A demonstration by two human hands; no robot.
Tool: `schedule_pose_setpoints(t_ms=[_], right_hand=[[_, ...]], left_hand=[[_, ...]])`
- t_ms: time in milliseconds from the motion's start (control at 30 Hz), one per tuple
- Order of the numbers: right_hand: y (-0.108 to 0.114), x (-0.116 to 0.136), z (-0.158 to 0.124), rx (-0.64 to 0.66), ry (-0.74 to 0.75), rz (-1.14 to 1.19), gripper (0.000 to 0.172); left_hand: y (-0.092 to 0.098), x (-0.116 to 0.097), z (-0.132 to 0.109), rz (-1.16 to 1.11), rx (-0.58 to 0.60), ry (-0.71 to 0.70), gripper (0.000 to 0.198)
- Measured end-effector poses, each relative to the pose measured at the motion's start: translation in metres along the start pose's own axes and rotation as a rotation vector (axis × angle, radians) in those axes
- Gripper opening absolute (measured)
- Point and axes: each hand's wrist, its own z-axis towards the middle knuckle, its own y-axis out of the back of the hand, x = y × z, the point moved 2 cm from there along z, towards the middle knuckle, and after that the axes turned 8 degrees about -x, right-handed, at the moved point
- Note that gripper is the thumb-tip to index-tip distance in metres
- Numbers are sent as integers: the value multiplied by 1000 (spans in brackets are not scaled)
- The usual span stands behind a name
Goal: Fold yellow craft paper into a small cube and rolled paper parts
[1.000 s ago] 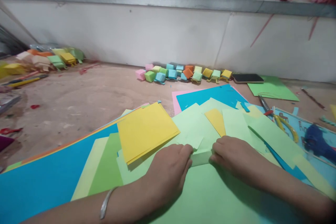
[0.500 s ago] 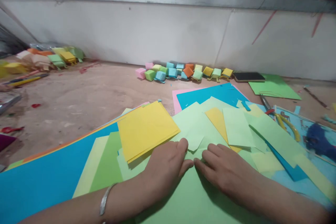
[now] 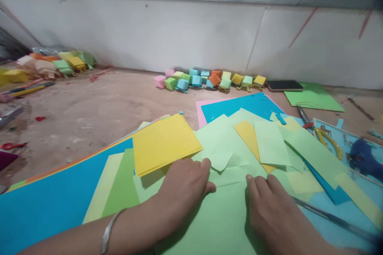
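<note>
A light green paper sheet point(image 3: 220, 215) lies in front of me with a narrow folded strip along its far edge. My left hand point(image 3: 187, 181) is closed at the left part of this fold, fingers curled and thumb pointing right. At the right part, my right hand point(image 3: 267, 203) is closed on the same edge, fingertips pressed together. A gap separates the two hands, and the crease shows between them. Beyond my left hand sits a small stack of yellow paper squares point(image 3: 166, 141). Light green paper pieces point(image 3: 217, 139) lie just past the fold.
Several small folded paper figures point(image 3: 196, 81) line the wall, with more at the left point(image 3: 64, 67). A phone point(image 3: 284, 85) rests by a green sheet point(image 3: 314, 97). Yellow-handled scissors point(image 3: 321, 135) lie at right, and a dark metal rod-like thing point(image 3: 332, 217) is near my right wrist.
My hands have moved apart along the fold: the right hand went right and toward me, the left slightly left. The dark rod-like thing now shows beside my right wrist.
</note>
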Motion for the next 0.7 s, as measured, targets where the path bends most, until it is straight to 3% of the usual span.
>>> schedule_pose_setpoints(t_ms=[100,233,467,533,600,633,700], right_hand=[[0,-2,-1,14,3,-48,37],[-4,0,-4,79,-17,-106,29],[1,-3,-6,129,42,-62,18],[3,-5,-7,139,43,-66,17],[4,-5,-7,169,38,-63,17],[4,-5,-6,187,36,-58,16],[5,-4,-5,213,33,-52,15]], left_hand=[[9,0,-2,-6,40,62,20],[7,5,-2,-52,108,151,18],[10,15,-1,80,164,5,27],[11,12,-12,117,163,-29,19],[5,8,-29,229,196,32,21],[0,4,-38,258,144,-13,26],[-12,-10,-53,256,-42,-281,31]])
